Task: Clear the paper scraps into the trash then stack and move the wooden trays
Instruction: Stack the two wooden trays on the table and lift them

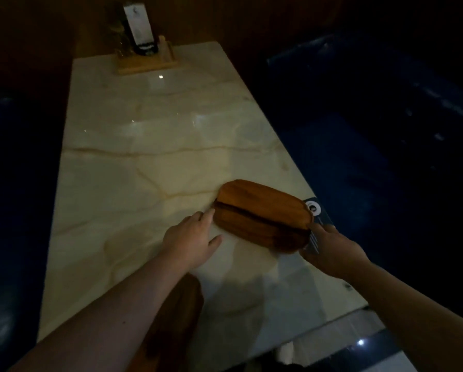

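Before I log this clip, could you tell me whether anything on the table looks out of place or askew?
Only slightly: the wooden trays sit stacked at an angle near the table's right edge, covering part of a dark card. The left hand is beside them, the right hand at their end. Nothing looks spilled or damaged.

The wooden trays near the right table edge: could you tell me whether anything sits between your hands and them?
Nothing visible does. The left hand is open at the left end of the wooden trays, and the right hand is at their right end by a dark card lying partly beneath them.
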`<action>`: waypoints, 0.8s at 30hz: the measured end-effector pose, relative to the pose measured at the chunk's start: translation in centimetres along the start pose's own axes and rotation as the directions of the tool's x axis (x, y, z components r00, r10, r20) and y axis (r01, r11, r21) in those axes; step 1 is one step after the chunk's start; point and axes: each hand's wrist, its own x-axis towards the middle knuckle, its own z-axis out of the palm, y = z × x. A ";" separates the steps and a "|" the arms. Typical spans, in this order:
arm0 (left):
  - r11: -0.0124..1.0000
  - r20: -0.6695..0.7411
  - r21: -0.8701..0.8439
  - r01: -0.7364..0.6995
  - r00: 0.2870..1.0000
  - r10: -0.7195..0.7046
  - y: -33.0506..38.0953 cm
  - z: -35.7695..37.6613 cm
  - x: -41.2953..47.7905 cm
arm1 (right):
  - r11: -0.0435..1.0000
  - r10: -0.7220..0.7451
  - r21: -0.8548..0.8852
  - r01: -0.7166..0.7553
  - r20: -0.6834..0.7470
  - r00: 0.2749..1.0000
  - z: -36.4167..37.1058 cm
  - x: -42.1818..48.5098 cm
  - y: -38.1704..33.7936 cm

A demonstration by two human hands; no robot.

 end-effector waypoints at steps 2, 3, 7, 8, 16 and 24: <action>1.000 0.053 0.018 0.017 0.998 -0.018 -0.5 0.6 2.1 | 1.000 0.017 0.023 -0.018 0.014 1.000 0.1 1.5 0.5; 0.999 0.074 0.032 0.027 0.997 -0.029 -0.7 1.0 3.1 | 0.999 0.031 0.031 -0.031 0.020 0.999 0.2 2.3 0.8; 0.997 0.098 0.000 0.083 0.992 -0.083 -1.1 2.1 6.3 | 0.981 0.101 0.158 -0.112 0.074 0.992 0.5 5.7 2.2; 0.990 0.099 -0.063 0.126 0.988 -0.119 -1.0 2.3 7.1 | 0.955 0.115 0.259 -0.141 0.114 0.987 0.4 6.5 2.5; 0.839 0.156 -0.351 0.415 0.910 -0.384 -0.3 4.1 12.6 | 0.723 0.154 0.635 -0.273 0.237 0.959 0.8 10.3 6.4; 0.803 0.181 -0.395 0.445 0.895 -0.407 1.1 5.7 14.3 | 0.561 0.160 0.750 -0.350 0.317 0.935 1.2 11.5 7.5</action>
